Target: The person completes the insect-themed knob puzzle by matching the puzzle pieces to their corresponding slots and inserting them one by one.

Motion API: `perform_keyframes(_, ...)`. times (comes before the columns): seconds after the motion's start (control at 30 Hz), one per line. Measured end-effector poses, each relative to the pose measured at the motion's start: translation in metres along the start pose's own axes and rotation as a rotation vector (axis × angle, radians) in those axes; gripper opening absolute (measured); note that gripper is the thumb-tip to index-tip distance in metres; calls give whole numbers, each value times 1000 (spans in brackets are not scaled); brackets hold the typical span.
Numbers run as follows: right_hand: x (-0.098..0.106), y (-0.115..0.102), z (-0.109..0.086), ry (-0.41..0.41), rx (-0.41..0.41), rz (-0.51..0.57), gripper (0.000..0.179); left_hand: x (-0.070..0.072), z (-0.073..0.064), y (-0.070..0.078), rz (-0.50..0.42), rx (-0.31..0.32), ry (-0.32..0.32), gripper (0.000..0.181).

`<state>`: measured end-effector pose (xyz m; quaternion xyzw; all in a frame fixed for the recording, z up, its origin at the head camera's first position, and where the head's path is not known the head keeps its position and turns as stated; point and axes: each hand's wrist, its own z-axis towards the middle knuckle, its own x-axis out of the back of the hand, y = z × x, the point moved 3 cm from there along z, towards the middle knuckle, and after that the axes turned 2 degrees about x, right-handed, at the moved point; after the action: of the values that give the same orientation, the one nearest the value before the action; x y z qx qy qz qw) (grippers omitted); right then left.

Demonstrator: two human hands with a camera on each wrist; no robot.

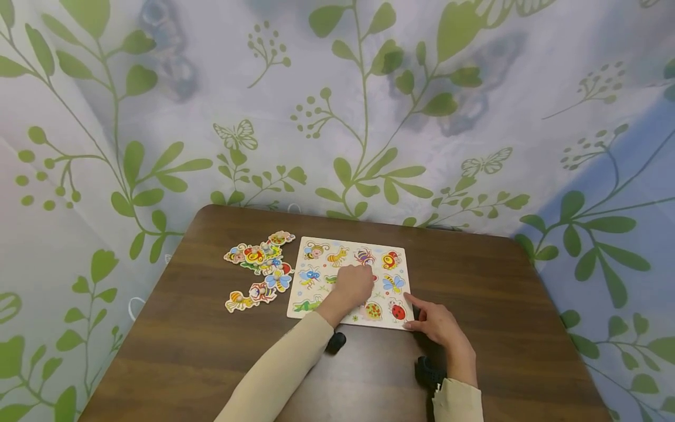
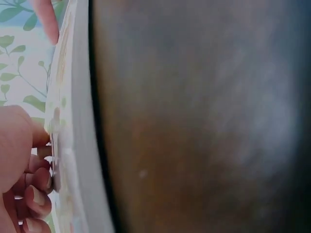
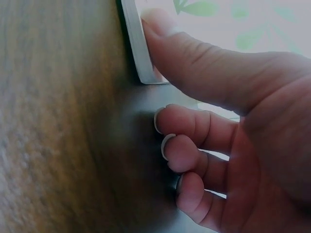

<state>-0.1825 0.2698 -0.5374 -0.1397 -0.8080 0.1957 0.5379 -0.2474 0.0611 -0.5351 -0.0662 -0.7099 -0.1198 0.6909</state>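
Observation:
A white wooden puzzle board printed with colourful insects lies on the brown table. My left hand reaches over its middle, hiding some of the pictures. In the left wrist view its curled fingers pinch a thin puzzle piece at the board's surface; which insect it shows is hidden. At the board's near right corner, my right hand rests its thumb and index finger, spread apart, on the edge. The right wrist view shows the thumb on the board and the other fingers loosely bent beyond it.
Left of the board lies an overlapping heap of insect puzzle pieces, with a bee piece and a spider piece nearest me. A leaf-patterned cloth hangs behind the table. Black wrist devices sit below both hands.

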Motion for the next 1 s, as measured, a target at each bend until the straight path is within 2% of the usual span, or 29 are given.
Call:
perform_keyframes(0.1, 0, -1, 2, 3, 7, -6, 80, -2, -1, -2, 9, -3, 17, 30)
perform_keyframes(0.17, 0, -1, 2, 1, 15, -17, 80, -3, -1, -4, 10, -18, 6, 34)
perform_keyframes(0.33, -1, 1, 2, -9, 25, -14, 82, -2, -4, -10, -21, -70, -76, 31)
perform_keyframes(0.43, -1, 2, 2, -12, 25, 3, 84, 2, -7, -14, -62, -88, -103, 27)
perform_keyframes(0.53, -2, 2, 2, -17, 25, 11, 86, 7, -10, -21, -106, -93, -84, 23)
perform_keyframes(0.63, -2, 3, 2, -22, 20, 17, 87, 13, -15, -32, -166, -80, -35, 19)
perform_keyframes(0.73, -2, 2, 2, -18, 16, 9, 88, 20, -21, -49, -261, -39, 11, 17)
perform_keyframes(0.83, -1, 1, 2, -16, 12, 0, 88, 28, -25, -74, -358, 16, 51, 14)
perform_keyframes(1.0, -3, -1, 1, -15, 9, 10, 88, 38, -29, -135, -469, 158, 183, 11)
